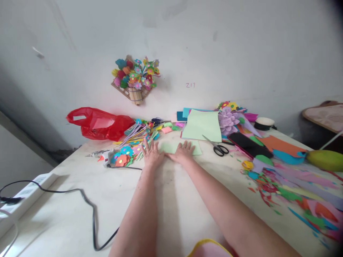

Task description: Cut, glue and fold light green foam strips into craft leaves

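A pale green sheet of paper or foam (pixel 197 147) lies flat on the table in front of me. My left hand (pixel 152 153) presses on its left end with the fingers spread. Over its middle rests my right hand (pixel 182 151), palm down, fingers stretched out and slightly apart. The two thumbs nearly meet at the sheet's near edge, and the hands cover much of it. Black-handled scissors (pixel 220 149) lie just right of the sheet, blades partly over a larger light green sheet (pixel 203 125) on a stack. Left of my left hand are cut-out flowers (pixel 123 160).
A glue gun (pixel 107 157) with a black cord (pixel 92 207) and a white power strip (pixel 29 194) sit at left. Behind lies a red plastic bag (pixel 102 125). A phone (pixel 250 144) and colourful scraps (pixel 289 185) cover the right side. A flower basket (pixel 136 80) hangs on the wall.
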{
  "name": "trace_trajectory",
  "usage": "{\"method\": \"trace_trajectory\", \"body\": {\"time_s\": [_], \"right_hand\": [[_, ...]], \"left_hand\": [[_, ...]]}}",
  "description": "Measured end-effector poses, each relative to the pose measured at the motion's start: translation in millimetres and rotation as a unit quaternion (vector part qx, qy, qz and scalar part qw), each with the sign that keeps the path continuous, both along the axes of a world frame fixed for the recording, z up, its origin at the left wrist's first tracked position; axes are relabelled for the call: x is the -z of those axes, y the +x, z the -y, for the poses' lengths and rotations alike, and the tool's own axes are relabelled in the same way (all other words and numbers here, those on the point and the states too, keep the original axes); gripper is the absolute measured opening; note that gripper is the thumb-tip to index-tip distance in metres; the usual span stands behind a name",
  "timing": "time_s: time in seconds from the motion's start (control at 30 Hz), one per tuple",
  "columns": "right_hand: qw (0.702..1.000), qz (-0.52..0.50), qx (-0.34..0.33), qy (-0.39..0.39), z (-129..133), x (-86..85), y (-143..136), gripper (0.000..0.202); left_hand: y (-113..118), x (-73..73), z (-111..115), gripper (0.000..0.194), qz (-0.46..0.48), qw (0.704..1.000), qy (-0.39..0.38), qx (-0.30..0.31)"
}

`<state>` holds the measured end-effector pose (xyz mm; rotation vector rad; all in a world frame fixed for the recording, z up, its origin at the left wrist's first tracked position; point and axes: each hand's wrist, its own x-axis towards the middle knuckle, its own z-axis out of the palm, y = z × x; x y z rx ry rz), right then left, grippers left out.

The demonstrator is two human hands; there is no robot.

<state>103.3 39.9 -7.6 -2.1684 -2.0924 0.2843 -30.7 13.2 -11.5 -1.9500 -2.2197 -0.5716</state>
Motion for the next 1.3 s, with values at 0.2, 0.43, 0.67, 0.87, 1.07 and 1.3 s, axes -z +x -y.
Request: {"method": "trace_trajectory", "body": {"time_s": [0.2, 0.43, 0.67, 0.87, 1.07, 1.3], "right_hand": [[1.0, -0.003, -0.013, 0.024, 4.7, 4.4, 2.2, 0.105], [0.999, -0.002, -0.027, 0.025, 2.0, 8.7, 7.0, 0.102], [0.997, -0.007, -0.083, 0.01, -2.2, 10.0, 28.6, 0.088], [0.989, 0.005, -0.147, -0.003, -5.2, 8.1, 53.8, 0.074], [0.986, 0.017, -0.162, -0.016, -1.3, 7.2, 76.7, 0.061], [0.99, 0.028, -0.14, 0.004, 3.2, 11.2, 84.7, 0.055]], "left_hand": [[0.7, 3.7, -0.3, 0.06, -0.024, 0.999, -0.034, 0.003], [-1.0, 4.7, -1.5, 0.062, -0.023, 0.997, -0.07, -0.031], [1.0, 6.1, -0.7, 0.05, -0.016, 0.993, -0.107, -0.047], [2.8, 4.6, 1.2, 0.047, -0.001, 0.992, -0.109, -0.066], [3.3, 5.1, 0.5, 0.047, -0.002, 0.992, -0.104, -0.072], [10.1, -2.3, 1.2, 0.05, -0.043, 0.996, -0.061, -0.042]]}}
